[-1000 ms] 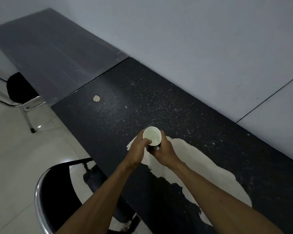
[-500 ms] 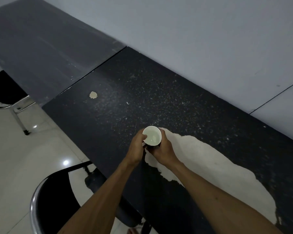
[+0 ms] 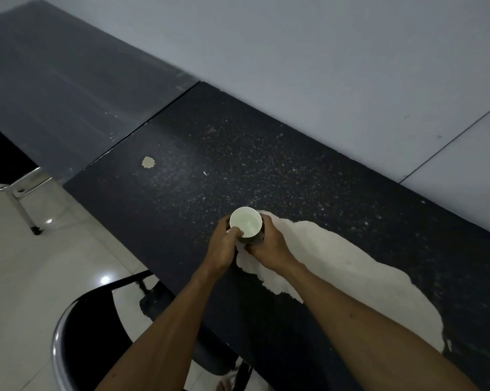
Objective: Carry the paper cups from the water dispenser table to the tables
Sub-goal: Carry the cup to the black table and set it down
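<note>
**Both hands on the cup**

Fingers (image 3: 232, 231) of the left hand (image 3: 222, 246) and the right hand (image 3: 269, 244) are clamped on the cup (image 3: 245, 224), held upright from either side at the edge of a pale worn patch (image 3: 337, 266) on the dark counter (image 3: 181, 198). A chair (image 3: 77, 328) stands near.
</note>
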